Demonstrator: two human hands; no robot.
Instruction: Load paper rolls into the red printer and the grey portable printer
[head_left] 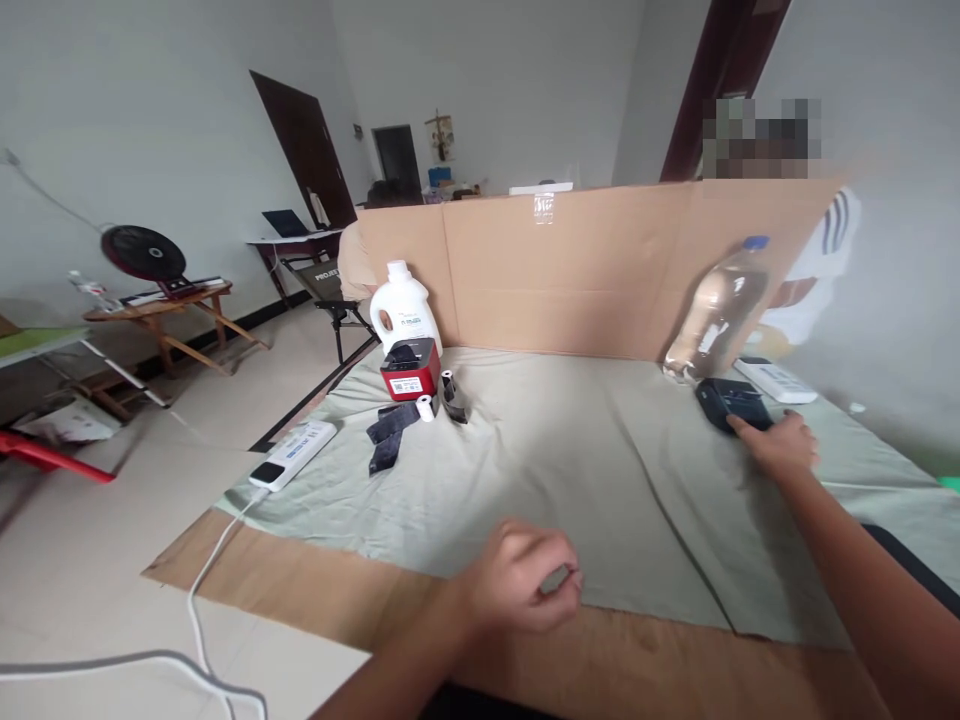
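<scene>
My right hand reaches to the right side of the cloth-covered table. Its thumb rests on the near edge of a small black boxy device, and its other fingers curl beside it. Over the table's front edge hovers my left hand, thumb and fingertips meeting in a ring with nothing visible in it. A red and black box stands at the left. Before it lie a crumpled black strip, a small white roll and another small roll with a black strip.
A white jug stands behind the red box. A large clear bottle with a blue cap leans near a cardboard screen. White power strips lie at the left and right. Behind the screen is another person.
</scene>
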